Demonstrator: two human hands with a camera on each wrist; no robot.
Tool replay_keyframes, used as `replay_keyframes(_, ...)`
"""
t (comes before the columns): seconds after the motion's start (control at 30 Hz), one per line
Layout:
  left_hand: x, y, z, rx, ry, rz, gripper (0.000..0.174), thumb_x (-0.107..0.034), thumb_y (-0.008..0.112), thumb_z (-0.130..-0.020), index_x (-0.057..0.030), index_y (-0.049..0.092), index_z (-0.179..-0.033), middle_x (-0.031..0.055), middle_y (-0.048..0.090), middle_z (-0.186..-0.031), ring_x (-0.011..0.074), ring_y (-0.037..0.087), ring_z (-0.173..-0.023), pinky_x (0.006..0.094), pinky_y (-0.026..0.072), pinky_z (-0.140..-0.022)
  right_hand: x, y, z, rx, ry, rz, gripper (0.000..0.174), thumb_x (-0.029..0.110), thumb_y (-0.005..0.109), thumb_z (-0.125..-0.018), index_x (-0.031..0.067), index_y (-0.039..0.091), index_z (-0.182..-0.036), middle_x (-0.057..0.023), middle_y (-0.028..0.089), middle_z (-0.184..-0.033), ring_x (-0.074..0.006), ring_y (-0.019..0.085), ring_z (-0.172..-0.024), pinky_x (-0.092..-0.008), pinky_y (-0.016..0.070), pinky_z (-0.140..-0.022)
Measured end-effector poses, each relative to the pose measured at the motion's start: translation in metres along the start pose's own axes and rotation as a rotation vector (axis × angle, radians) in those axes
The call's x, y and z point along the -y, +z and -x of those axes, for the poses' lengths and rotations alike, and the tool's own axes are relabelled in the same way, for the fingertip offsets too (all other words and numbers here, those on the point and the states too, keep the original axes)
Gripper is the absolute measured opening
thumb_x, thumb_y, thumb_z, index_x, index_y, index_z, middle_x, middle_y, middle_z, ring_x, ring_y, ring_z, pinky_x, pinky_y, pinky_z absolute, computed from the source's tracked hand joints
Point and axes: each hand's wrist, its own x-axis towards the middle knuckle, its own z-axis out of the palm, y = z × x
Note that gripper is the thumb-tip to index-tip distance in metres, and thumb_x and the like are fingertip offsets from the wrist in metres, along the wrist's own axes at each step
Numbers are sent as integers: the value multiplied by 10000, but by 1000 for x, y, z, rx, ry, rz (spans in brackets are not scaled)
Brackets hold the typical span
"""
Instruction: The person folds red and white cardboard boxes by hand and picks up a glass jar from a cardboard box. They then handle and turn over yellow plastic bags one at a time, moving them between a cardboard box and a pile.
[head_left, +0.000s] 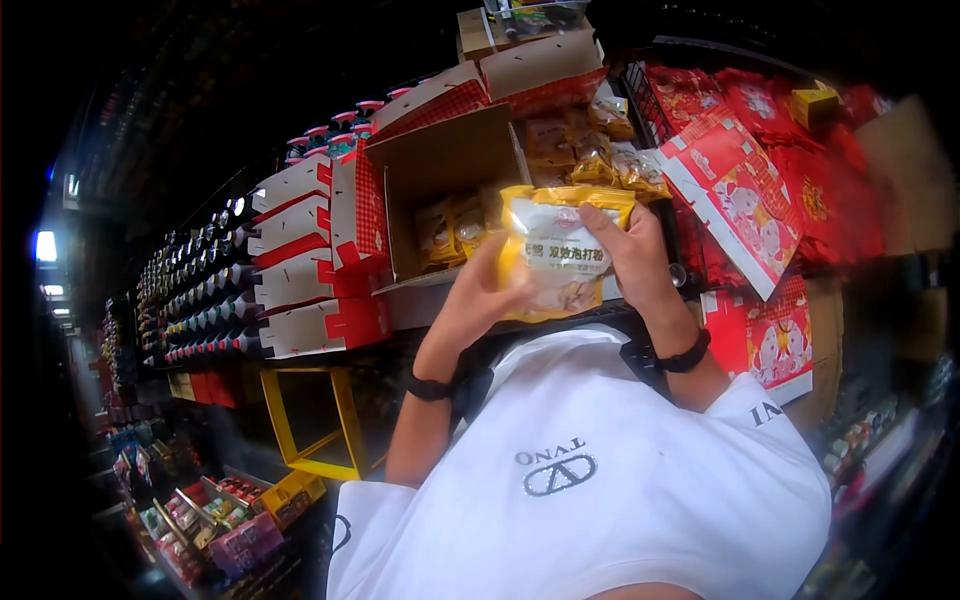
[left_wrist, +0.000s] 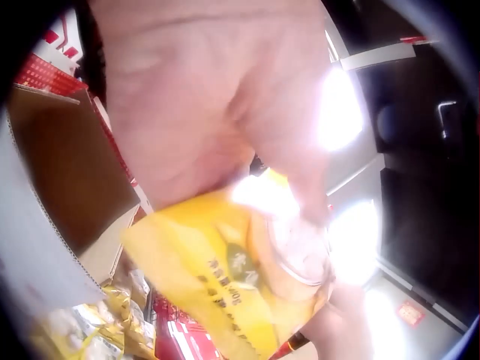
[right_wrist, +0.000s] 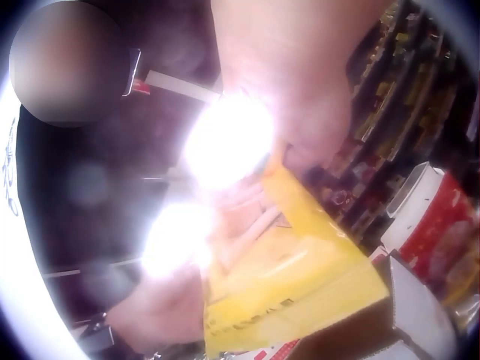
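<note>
A yellow-and-white packet [head_left: 565, 255] with Chinese lettering is held up in front of the chest, between both hands. My right hand [head_left: 637, 255] pinches its upper right side, thumb on the printed front. At the opposite edge, my left hand [head_left: 485, 290] grips the packet, its fingers blurred. The left wrist view shows the yellow back of the packet [left_wrist: 217, 270] below that hand. In the right wrist view, glare covers part of the packet [right_wrist: 300, 277]. Behind the hands stands an open cardboard box [head_left: 450, 150] with similar packets [head_left: 450, 228] inside.
More yellow packets [head_left: 575, 145] fill a second box at the right. Red printed bags [head_left: 740, 195] hang over the shelf there. Stacked white-and-red cartons [head_left: 297, 260] stand at left, beside rows of bottles [head_left: 210, 310]. A yellow frame [head_left: 355, 425] stands below.
</note>
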Motion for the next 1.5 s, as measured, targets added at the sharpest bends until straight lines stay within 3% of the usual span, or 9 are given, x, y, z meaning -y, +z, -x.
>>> replay_keyframes(0.13, 2, 2, -5, -120, 14, 35, 594, -71, 807, -825, -3, 525, -1343, 100, 644, -1234, 189, 641, -1124, 344, 530, -981, -3, -11, 2, 71, 176, 224, 449, 406, 640, -982, -7, 637, -1157, -86, 720, -1026, -106, 672, -872, -241, 538, -769)
replay_keyframes(0.2, 4, 1, -5, -175, -7, 100, 533, -56, 772, -854, 5, 534, -1327, 100, 661, -1205, 190, 666, -1070, 346, 558, -937, 7, -12, 1, 139, 240, -22, 615, 541, 526, -995, -5, 593, -1268, -139, 688, -1140, -166, 655, -1001, -300, 516, -889)
replay_keyframes(0.27, 12, -6, -3, -236, -37, 285, 463, -45, 745, -879, 7, 548, -1295, 104, 676, -1180, 196, 687, -1031, 353, 580, -906, 20, -10, 0, 227, 210, -684, 809, 687, 386, -987, 0, 523, -1391, -203, 628, -1288, -245, 612, -1166, -383, 466, -1030)
replay_keyframes(0.3, 10, -8, -1, -237, -9, 368, 393, -8, 687, -911, 7, 550, -1279, 120, 668, -1200, 214, 686, -1050, 368, 583, -915, 22, -22, -4, 471, 228, -976, 968, 786, 233, -945, 18, 372, -1517, -274, 448, -1480, -371, 425, -1385, -520, 294, -1171)
replay_keyframes(0.43, 12, -22, 8, -330, 22, 404, 322, -78, 612, -990, 8, 523, -1287, 143, 660, -1211, 230, 694, -1053, 382, 593, -909, 42, -19, 5, 308, 229, -968, 946, 768, 240, -955, 28, 323, -1539, -295, 330, -1553, -459, 270, -1465, -606, 194, -1197)
replay_keyframes(0.63, 12, -25, 15, -292, -12, 401, 316, -102, 573, -1018, 22, 508, -1301, 166, 650, -1235, 240, 690, -1074, 387, 596, -917, 37, -14, 4, 283, 226, -1036, 915, 743, 236, -971, 50, 266, -1567, -274, 224, -1608, -417, 178, -1510, -590, 156, -1212)
replay_keyframes(0.83, 14, -26, 13, -309, 9, 399, 317, -105, 575, -1016, 29, 508, -1296, 163, 652, -1230, 239, 695, -1065, 387, 598, -911, 33, -10, 9, 341, 190, -1037, 893, 767, 255, -951, 125, 299, -1571, -227, 224, -1624, -400, 200, -1508, -607, 148, -1208)
replay_keyframes(0.93, 13, -29, 14, -334, 9, 377, 332, -105, 602, -1002, 31, 510, -1290, 163, 655, -1225, 241, 698, -1060, 387, 602, -904, 32, -10, 8, 405, 171, -999, 914, 796, 216, -936, 133, 363, -1547, -187, 350, -1579, -366, 267, -1486, -573, 197, -1207)
replay_keyframes(1.5, 2, -41, 12, -302, 23, 340, 377, -62, 712, -919, 27, 568, -1256, 127, 680, -1182, 222, 693, -1048, 362, 576, -925, 22, -1, 6, 566, 77, -934, 859, 768, 185, -957, 166, 427, -1521, -181, 328, -1597, -338, 314, -1473, -567, 220, -1202)
